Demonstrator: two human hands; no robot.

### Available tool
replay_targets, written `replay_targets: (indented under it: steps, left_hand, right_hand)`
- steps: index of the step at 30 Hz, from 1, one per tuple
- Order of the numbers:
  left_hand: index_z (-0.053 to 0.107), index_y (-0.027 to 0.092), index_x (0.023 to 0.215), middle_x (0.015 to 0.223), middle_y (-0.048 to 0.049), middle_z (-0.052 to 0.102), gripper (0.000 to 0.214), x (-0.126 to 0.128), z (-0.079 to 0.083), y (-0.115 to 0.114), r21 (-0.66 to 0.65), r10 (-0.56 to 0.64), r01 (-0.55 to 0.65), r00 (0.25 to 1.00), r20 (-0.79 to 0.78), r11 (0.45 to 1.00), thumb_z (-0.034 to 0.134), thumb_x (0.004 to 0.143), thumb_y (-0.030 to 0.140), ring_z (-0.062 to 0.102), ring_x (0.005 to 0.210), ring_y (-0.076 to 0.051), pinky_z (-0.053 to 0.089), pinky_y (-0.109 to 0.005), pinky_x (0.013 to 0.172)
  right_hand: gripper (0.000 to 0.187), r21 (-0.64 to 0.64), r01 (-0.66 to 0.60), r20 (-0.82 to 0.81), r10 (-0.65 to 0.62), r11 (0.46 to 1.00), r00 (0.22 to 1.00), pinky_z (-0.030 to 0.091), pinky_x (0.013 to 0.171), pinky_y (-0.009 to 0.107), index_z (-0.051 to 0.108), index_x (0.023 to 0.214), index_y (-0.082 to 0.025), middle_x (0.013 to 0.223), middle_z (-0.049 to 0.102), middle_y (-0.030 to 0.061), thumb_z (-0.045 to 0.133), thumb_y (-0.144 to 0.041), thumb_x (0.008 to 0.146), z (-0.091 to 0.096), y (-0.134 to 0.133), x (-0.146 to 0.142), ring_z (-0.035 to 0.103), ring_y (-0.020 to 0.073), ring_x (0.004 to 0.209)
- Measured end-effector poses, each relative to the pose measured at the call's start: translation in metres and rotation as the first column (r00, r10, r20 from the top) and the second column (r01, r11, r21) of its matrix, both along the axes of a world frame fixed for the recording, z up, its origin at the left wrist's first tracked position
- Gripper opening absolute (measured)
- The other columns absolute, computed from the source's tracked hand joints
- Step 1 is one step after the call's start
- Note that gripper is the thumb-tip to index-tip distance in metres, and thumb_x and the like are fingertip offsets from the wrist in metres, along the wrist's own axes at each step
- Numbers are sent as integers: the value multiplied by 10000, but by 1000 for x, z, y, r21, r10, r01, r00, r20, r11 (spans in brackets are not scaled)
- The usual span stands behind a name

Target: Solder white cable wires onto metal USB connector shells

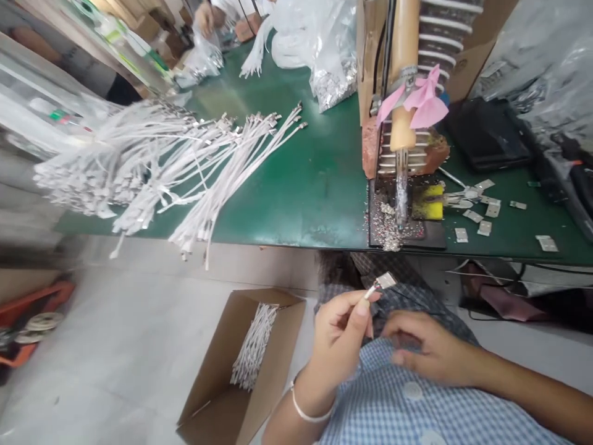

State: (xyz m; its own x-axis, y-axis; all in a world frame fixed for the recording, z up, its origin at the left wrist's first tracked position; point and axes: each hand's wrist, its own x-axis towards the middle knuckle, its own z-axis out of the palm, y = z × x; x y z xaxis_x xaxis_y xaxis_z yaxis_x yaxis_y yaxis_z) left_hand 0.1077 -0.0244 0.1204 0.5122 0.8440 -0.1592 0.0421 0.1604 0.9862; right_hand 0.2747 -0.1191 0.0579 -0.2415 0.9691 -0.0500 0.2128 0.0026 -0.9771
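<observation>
Checked shirt [384,411], left hand [340,337] pinching connector-tipped cable [380,285]

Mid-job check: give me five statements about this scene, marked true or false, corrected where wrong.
1. The left hand's grip holds a thin white cable with a silver metal connector. True.
2. The right hand's grip holds a second cable. False: no cable shows in it.
3. An open brown cardboard box contains bundled white cables. True.
4. The loose silver plugs lie on the floor. False: they lie on the green tabletop.
5. A pink bow-shaped strip is attached to the tan cylindrical handle. True.
</observation>
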Motion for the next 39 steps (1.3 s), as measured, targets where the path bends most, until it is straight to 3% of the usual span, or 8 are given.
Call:
replay_targets:
  steps: [2,4,7,11,15,22,30,39]
  left_hand:
    - [775,213,986,537,19,562,272,4,1,1,77,-63,69,995,-77,995,570,962,391,477,483,-100,397,-224,493]
    - [776,203,982,577,2,623,260,8,3,3,155,-116,136,984,-137,979,557,970,343,503,491,-109,406,-234,494]
    - [772,200,1017,714,-33,731,229,14,6,5,250,-193,241,960,-202,938,558,967,268,589,551,-125,460,-248,549]
    - [752,204,1086,758,-41,755,233,17,7,7,290,-268,337,929,-255,896,550,971,225,659,628,-141,505,-251,610]
    - [680,184,1175,830,-53,761,247,19,8,9,288,-216,272,954,-210,918,574,959,237,681,698,-152,536,-264,651]
    - [668,158,842,675,-9,672,120,31,8,13,352,-214,256,965,-153,900,613,937,208,570,567,-97,461,-213,561]
    - [653,160,849,701,-11,675,69,33,9,16,459,-201,243,970,-141,854,640,906,123,536,565,-87,417,-200,536]
    - [661,155,864,681,-13,687,66,31,10,17,547,-162,254,964,-212,798,628,903,112,554,555,-95,415,-218,532]
  right_hand:
    - [377,46,142,-25,-141,989,990,458,580,262,604,1027,-206,773,576,30,482,-557,962,15,-3,20,545,131,658]
    - [225,149,347,-108,-334,926,936,442,514,231,579,1116,-266,758,560,10,524,-436,978,31,-2,32,534,116,617]
    - [251,225,501,-173,-471,836,865,470,516,216,559,1221,-336,790,591,9,565,-352,971,48,7,37,564,107,625]
    - [171,268,478,-122,-463,836,878,495,546,213,613,1101,-300,796,624,11,522,-214,984,53,20,36,602,104,654]
    - [154,286,435,-140,-412,854,900,493,542,220,603,1048,-259,792,630,14,526,-158,960,50,24,38,595,112,649]
    - [169,249,414,-156,-385,876,910,470,536,213,602,1027,-262,759,620,-2,549,-133,929,51,24,37,587,115,645]
    - [103,160,432,-186,-403,887,896,468,521,209,618,960,-236,718,616,-1,553,-160,937,55,29,34,575,108,603]
    - [107,199,458,-97,-447,867,889,483,523,181,612,948,-228,756,642,-2,563,-137,919,58,31,29,591,92,606]
